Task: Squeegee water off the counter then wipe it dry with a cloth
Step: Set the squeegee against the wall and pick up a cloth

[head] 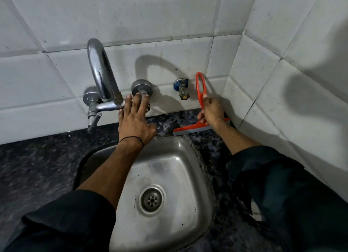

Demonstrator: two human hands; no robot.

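A: On the dark speckled counter [37, 157], behind the sink [169, 167], where was the squeegee [202, 127]?

B: Its blade sat on the stone strip by the wall, close to the corner. The right hand [212, 110] was wrapped tight around its orange loop handle.

A: And the left hand [135, 119]?

B: Its fingers were spread flat and held nothing. The tips touched the tap [105, 78] by a round knob.

A: How should the pull go?

B: I think the blade should stay flat and pressed down, then slide in one slow pull to the sink, so the water drops in.

A: What did the things look like?

B: The counter was bumpy-looking stone. The sink was dull, shiny metal with round corners and a round drain [152, 199]. The tap curved like a hook. The blade edge was thin and gray. I saw no cloth.
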